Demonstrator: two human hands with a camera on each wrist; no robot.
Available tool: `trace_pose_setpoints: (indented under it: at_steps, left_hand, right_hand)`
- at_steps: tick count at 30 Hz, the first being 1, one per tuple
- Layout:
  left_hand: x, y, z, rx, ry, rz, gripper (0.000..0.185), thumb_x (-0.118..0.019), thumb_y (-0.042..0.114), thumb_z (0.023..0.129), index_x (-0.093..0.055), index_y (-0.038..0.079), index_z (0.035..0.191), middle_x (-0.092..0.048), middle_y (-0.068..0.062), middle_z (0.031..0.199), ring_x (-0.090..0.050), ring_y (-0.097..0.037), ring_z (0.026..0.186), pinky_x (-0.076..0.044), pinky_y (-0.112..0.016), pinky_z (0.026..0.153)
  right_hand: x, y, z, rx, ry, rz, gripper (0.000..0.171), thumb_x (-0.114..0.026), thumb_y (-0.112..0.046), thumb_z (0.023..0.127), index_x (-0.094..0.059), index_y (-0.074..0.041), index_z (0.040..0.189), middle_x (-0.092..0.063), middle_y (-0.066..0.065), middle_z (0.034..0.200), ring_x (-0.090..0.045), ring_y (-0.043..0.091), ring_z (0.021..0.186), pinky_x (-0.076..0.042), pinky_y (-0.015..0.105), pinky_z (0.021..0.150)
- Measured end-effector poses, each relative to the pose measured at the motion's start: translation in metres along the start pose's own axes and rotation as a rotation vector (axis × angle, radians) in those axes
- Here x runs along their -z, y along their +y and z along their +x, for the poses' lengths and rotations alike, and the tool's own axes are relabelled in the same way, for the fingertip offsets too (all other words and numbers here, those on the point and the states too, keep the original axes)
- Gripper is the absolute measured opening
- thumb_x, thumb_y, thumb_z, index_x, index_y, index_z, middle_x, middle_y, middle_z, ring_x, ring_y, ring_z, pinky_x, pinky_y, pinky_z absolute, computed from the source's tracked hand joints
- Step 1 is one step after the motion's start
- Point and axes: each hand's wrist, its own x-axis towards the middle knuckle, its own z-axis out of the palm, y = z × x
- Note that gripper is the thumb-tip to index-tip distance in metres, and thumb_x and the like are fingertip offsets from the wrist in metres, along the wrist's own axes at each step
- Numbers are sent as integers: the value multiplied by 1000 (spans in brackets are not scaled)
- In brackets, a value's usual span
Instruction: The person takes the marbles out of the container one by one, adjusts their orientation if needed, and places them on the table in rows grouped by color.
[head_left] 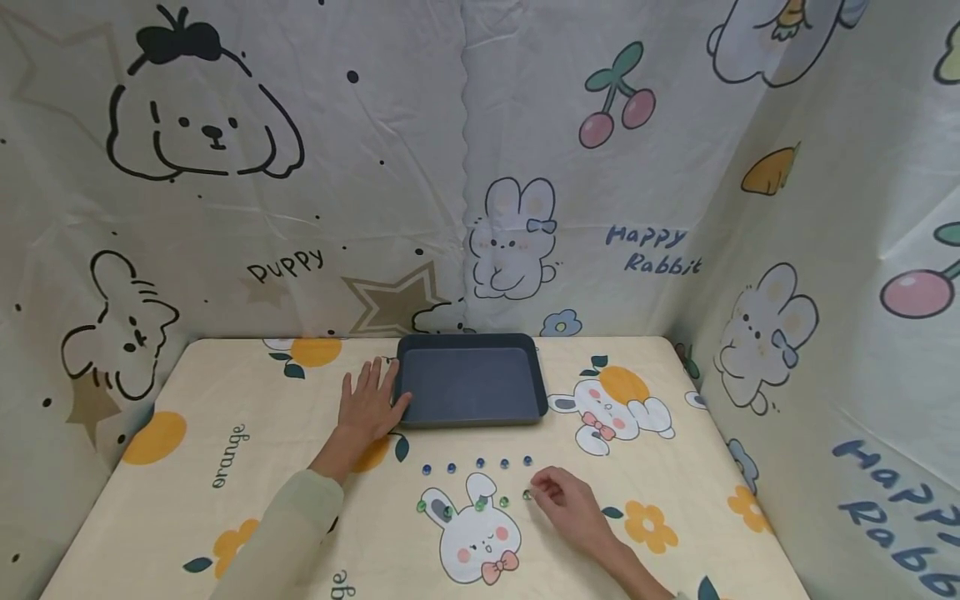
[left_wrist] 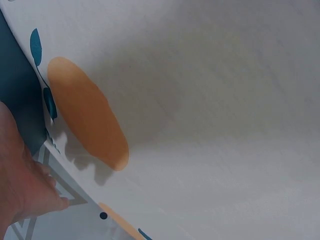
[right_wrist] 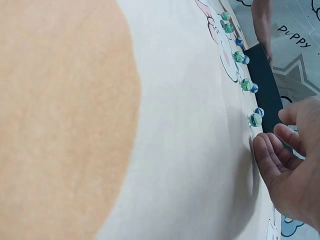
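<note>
A dark grey rectangular tray (head_left: 471,385) lies at the back of the table. My left hand (head_left: 367,400) rests at its left edge with fingers spread and straight; the left wrist view catches part of that hand (left_wrist: 25,180) beside the dark tray. In front of the tray run two rows of glass marbles: several blue marbles (head_left: 480,462) behind, several green marbles (head_left: 504,502) nearer me. My right hand (head_left: 566,504) is at the right end of the green row, fingers loosely bent. In the right wrist view, its fingertips (right_wrist: 263,141) are close beside the end green marble (right_wrist: 255,120), nothing between them.
A cream tablecloth (head_left: 285,450) printed with oranges, flowers and rabbits covers the table. Behind it hangs a pale printed cloth (head_left: 390,183), and another cloth wall (head_left: 825,350) stands along the right side. The tray sits close to the table's back edge.
</note>
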Motion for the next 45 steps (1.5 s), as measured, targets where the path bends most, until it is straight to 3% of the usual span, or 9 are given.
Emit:
trace_pose_setpoints:
  at_steps: [7,27,45]
  left_hand:
    - [-1,0,1,4,-5,-4,75,-40,51,103,-17,8,160,-13,-25,163,-11,-41,149,-3,-62,116]
    - [-2,2,-2,-8,3,-2,75,-41,51,103,-18,8,160,-15,-25,162,-13,-41,149,-5,-62,116]
    - [-2,-1,1,-9,1,-19,74,-41,49,103,-18,7,160,-13,-25,163,-10,-41,149,-3,-63,116]
  right_hand:
    - [3,0,0,-28,63,36,16,-63,-4,95,-66,-10,110,-60,-4,88,-57,14,80,-52,22,69]
    - [3,8,-11,-88,143,35,12,-65,-8,96,-67,-10,108,-60,-3,87,-59,12,79,-53,23,70]
    - [11,7,-8,-85,149,23,12,-65,-7,96,-68,-10,107,-61,-4,87,-57,13,79,-52,23,70]
